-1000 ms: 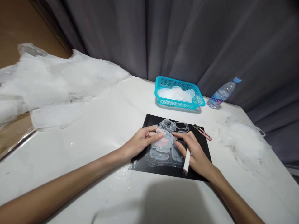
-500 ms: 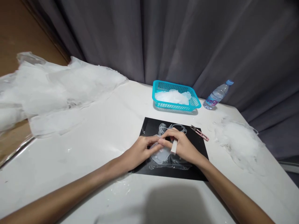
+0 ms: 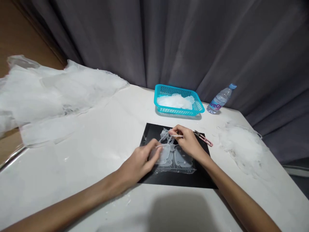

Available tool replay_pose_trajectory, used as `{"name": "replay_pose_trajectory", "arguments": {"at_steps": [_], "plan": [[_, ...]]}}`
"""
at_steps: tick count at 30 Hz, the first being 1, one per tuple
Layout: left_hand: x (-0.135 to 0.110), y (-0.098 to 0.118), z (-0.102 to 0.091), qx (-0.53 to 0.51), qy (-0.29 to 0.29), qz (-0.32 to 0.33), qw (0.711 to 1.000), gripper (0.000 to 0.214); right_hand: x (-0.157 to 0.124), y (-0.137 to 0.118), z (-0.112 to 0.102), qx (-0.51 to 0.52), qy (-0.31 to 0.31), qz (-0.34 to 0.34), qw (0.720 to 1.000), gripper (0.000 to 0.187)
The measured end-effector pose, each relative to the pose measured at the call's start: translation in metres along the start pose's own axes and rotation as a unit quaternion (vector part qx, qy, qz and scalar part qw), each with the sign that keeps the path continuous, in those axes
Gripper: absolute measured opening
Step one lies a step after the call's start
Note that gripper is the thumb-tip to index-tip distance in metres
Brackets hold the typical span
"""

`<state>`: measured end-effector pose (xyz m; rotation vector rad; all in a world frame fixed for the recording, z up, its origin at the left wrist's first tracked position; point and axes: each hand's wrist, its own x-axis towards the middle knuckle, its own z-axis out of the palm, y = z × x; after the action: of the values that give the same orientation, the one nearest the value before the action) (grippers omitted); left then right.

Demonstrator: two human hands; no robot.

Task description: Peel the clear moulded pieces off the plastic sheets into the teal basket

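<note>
My left hand (image 3: 142, 158) is closed, thumb and fingers pinching the edge of a translucent moulded plastic sheet (image 3: 182, 157). The sheet has rounded panels and lies over a black mat (image 3: 150, 131). Just to the right, my right hand (image 3: 189, 140) is closed with a thin, flat white stick (image 3: 177, 135) in its fingers. Crumpled translucent strips (image 3: 164, 134) bunch up by its fingertips; whether the fingers also grip them I cannot tell. Pink-handled thread snips (image 3: 205, 139) lie beyond my right hand at the mat's right edge, blades part open.
A turquoise basket (image 3: 179, 112) holding white translucent pieces stands behind the mat. Beside it is a water bottle (image 3: 220, 100). A large heap of white plastic sheets (image 3: 55, 93) covers the left, and a smaller pile of clear scraps (image 3: 243, 146) lies right. A grey curtain (image 3: 169, 42) hangs behind.
My hands have drawn apart, uncovering more of the panelled sheet. The white stick has turned from pointing toward me to lying nearly level. The view has shifted slightly.
</note>
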<state>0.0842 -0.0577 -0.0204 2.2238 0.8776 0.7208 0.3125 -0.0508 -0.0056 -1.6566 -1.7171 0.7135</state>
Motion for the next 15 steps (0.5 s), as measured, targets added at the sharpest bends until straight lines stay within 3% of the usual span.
{"name": "replay_pose_trajectory", "arguments": {"at_steps": [1, 3, 8, 12, 15], "plan": [[0.004, -0.002, -0.002, -0.053, -0.01, -0.063, 0.997, 0.02, 0.0, 0.0, -0.005, 0.031, -0.022, 0.001, 0.999, 0.027], [0.009, -0.004, -0.004, -0.14, -0.017, -0.13, 0.981, 0.023, -0.001, -0.003, -0.015, 0.087, -0.081, 0.008, 0.993, 0.034], [0.015, -0.006, -0.001, -0.308, -0.022, -0.171, 0.936, 0.027, -0.005, -0.008, -0.03, 0.112, -0.239, -0.018, 0.964, 0.023], [0.019, -0.004, -0.002, -0.363, 0.003, -0.209, 0.908, 0.028, -0.005, -0.007, -0.032, 0.123, -0.254, -0.023, 0.959, 0.019], [0.023, -0.001, -0.005, -0.433, -0.01, -0.255, 0.864, 0.033, -0.006, -0.008, -0.035, 0.138, -0.237, -0.035, 0.961, 0.017]]}}
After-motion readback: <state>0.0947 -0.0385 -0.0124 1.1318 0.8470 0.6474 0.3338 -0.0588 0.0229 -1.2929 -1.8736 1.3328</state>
